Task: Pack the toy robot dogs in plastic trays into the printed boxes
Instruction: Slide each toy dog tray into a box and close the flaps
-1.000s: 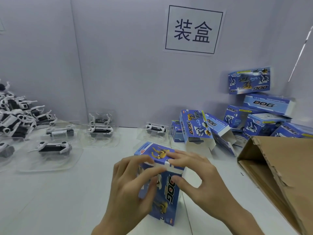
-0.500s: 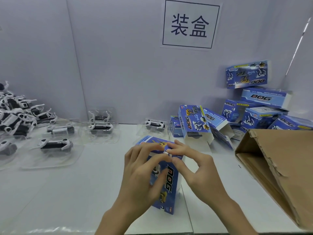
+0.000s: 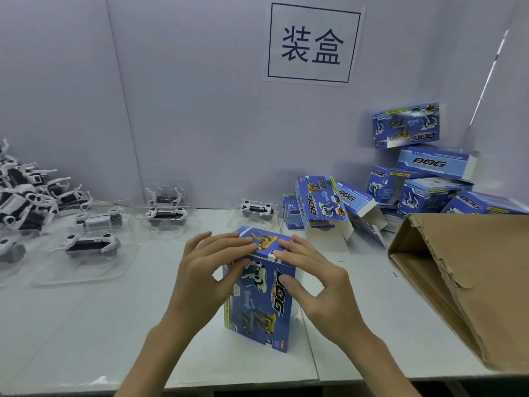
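Observation:
A blue printed box (image 3: pixel 263 305) with "DOG" lettering stands upright on the white table, near the front edge. My left hand (image 3: pixel 200 279) and my right hand (image 3: pixel 320 287) hold its top end, fingers laid over the closed top and thumbs on the front face. Toy robot dogs in clear plastic trays lie to the left and behind: one (image 3: pixel 91 246) at the near left, one (image 3: pixel 166 214) farther back, one (image 3: pixel 256 209) just behind the box. What is inside the held box is hidden.
Loose white and black toy dogs (image 3: pixel 20 196) are piled at the far left. An open-flapped box (image 3: pixel 320 204) stands behind, with stacked blue boxes (image 3: pixel 429 193) at the back right. A brown cardboard carton (image 3: pixel 472 276) lies open on the right. The wall holds a sign (image 3: pixel 312 43).
My fingers worked at the box's top flap with curled tips. They now lie flatter over the closed top, and the box stands more upright.

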